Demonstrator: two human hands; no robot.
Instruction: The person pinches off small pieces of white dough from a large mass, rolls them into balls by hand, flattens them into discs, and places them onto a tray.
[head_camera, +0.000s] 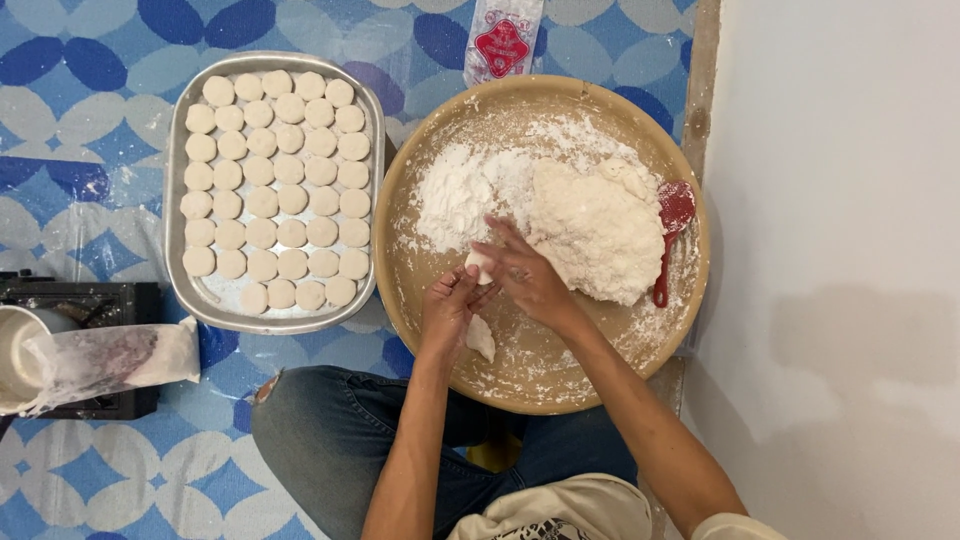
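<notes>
Most of the rectangular metal tray is filled with flattened white dough discs; one corner gap remains. Left hand and right hand, fingers curled, pinch a small dough piece over the round tan bowl, where a large white dough mound is unshaped.

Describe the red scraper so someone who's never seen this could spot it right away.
Find the big round tan basin dusted with flour, to the right of the metal tray of dough discs. Along its right inner edge, beside the large dough mass, lies the red plastic scraper. It is the only red thing inside the basin.
</notes>
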